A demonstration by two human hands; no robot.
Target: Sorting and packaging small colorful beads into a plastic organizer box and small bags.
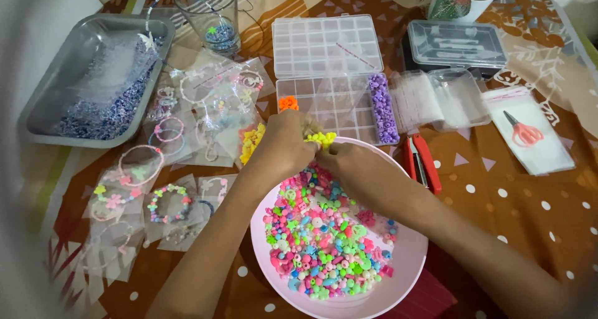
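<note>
Both hands meet over the far rim of the pink bowl at frame centre, handy to the clear compartment organizer. The left hand fingers pinch yellow beads; the right hand fingers curl shut, contents hidden.

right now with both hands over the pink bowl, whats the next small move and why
Probably carry the yellow beads in the left hand to the open organiser box; its purple beads already sit sorted, and most compartments look bare.
</note>
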